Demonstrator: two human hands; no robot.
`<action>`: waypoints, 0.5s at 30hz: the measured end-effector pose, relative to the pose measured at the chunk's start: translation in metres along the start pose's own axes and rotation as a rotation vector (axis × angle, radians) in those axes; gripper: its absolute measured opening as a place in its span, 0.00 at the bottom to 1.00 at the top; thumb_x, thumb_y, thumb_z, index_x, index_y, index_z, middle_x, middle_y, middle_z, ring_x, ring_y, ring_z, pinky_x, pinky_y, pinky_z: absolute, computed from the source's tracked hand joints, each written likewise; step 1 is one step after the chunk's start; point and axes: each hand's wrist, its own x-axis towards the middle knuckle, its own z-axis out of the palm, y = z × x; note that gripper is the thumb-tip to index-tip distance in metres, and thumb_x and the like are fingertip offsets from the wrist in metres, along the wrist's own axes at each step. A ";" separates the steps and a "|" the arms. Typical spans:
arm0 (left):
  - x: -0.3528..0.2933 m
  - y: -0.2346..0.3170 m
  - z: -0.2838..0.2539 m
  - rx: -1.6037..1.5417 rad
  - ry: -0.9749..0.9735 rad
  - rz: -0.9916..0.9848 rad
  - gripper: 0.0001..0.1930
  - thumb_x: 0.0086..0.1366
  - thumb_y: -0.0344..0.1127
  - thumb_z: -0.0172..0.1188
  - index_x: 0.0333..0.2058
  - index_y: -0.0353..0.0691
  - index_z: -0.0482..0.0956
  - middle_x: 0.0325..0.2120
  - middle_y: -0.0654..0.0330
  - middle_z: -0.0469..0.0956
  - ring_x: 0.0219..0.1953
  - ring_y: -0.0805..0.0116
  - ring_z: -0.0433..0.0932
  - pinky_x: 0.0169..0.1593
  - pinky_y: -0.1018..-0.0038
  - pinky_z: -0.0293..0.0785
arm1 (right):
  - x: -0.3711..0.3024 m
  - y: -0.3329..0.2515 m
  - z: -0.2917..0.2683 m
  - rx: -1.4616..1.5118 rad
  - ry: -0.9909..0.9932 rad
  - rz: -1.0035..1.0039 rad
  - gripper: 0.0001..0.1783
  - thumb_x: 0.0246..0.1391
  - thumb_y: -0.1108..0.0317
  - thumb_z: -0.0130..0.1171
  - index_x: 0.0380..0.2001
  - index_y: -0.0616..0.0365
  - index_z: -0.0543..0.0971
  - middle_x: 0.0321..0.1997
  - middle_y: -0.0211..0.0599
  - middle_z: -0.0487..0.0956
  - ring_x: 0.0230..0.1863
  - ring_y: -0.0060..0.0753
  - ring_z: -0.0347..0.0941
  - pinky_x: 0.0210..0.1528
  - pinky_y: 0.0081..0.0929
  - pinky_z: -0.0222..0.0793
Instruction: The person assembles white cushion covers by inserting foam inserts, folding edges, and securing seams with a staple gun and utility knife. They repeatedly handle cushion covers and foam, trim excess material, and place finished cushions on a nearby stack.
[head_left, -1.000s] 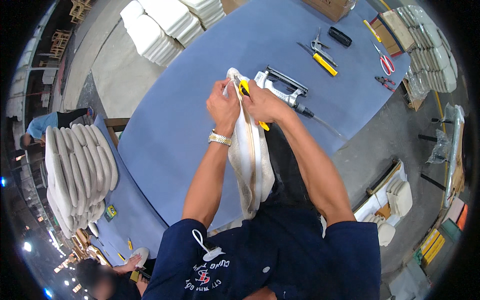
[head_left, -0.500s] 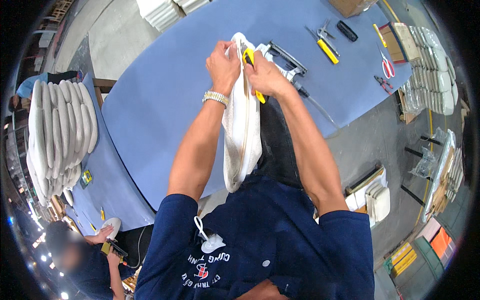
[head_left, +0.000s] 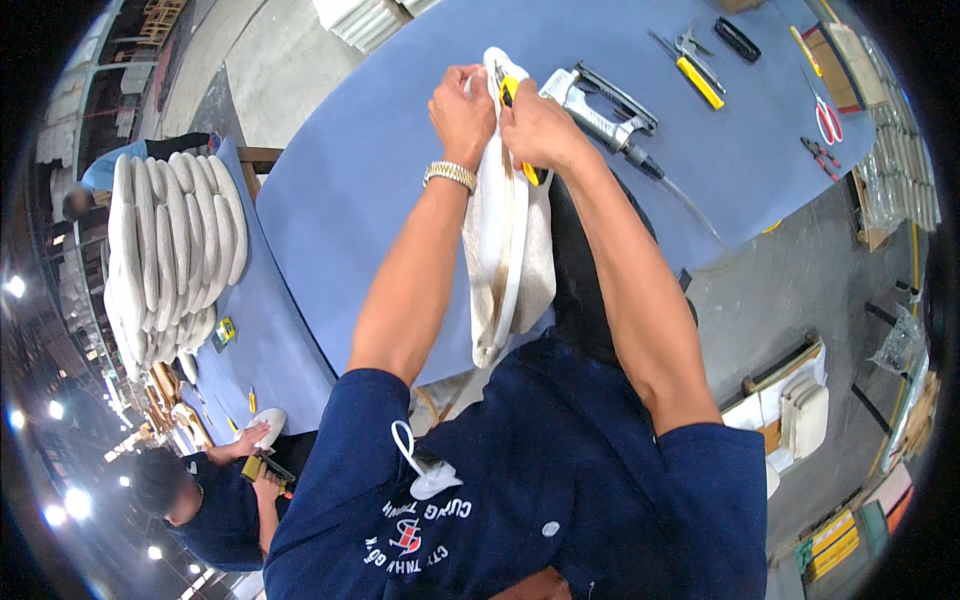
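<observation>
A long, padded seat cushion (head_left: pixel 482 265) in light grey fabric stands on edge in front of me, tilted, its far end over the blue table. A white band and a brown strip run along its side. My left hand (head_left: pixel 465 118), with a metal watch on the wrist, is closed on the cushion's far end. In my right hand (head_left: pixel 548 130) is a yellow and black utility knife (head_left: pixel 510 88), held against the strip close to the left fingers. The blade tip is too small to make out.
A silver staple gun (head_left: pixel 575 100) with a hose lies right of my hands on the blue table (head_left: pixel 370 200). Beyond are a yellow-handled tool (head_left: pixel 700 82), red scissors (head_left: pixel 828 120) and pliers (head_left: pixel 820 157). Cushions (head_left: pixel 175 230) are stacked left; a co-worker (head_left: pixel 215 500) sits lower left.
The view has shifted, so the table and tools appear farther right. Both hands keep their holds near the cushion's far end, and more of its grey right flank shows.
</observation>
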 end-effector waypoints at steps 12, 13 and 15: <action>-0.032 -0.015 -0.037 0.259 -0.273 0.124 0.56 0.57 0.54 0.70 0.74 0.38 0.47 0.59 0.35 0.73 0.61 0.39 0.74 0.63 0.55 0.72 | -0.180 0.119 -0.039 0.925 0.517 0.165 0.09 0.70 0.64 0.52 0.47 0.56 0.71 0.28 0.33 0.76 0.18 0.27 0.74 0.19 0.26 0.72; -0.027 -0.016 -0.034 0.263 -0.295 0.094 0.56 0.57 0.51 0.70 0.74 0.39 0.45 0.59 0.35 0.74 0.61 0.39 0.74 0.62 0.54 0.72 | -0.212 0.151 -0.045 0.854 0.600 0.229 0.08 0.70 0.65 0.53 0.46 0.56 0.72 0.27 0.33 0.76 0.18 0.26 0.74 0.18 0.26 0.72; -0.021 -0.023 -0.033 0.280 -0.344 0.108 0.54 0.58 0.46 0.69 0.75 0.41 0.42 0.58 0.36 0.75 0.58 0.40 0.77 0.61 0.53 0.73 | -0.284 0.206 -0.046 0.747 0.713 0.424 0.06 0.70 0.66 0.52 0.44 0.55 0.72 0.26 0.33 0.75 0.17 0.27 0.74 0.17 0.27 0.71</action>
